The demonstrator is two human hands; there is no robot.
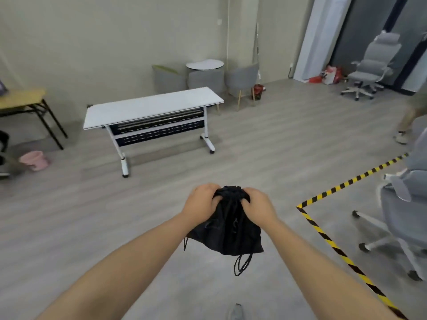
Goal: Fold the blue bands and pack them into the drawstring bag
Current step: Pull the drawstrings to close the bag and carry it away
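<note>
Left hand (200, 202) and right hand (258, 205) grip the bag (231, 229) at its mouth.
Each hand is clamped on the gathered neck, and the bag hangs in the air above the floor. No bands show; whether they're inside, I can't tell. The next move is probably spreading or cinching the mouth. The table (150, 107) ahead and the chair (402, 204) on the right stand well clear.

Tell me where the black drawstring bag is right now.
The drawstring bag hangs at lower centre of the head view, its gathered top gripped by the left hand and right hand, left of the yellow-black floor tape.
</note>
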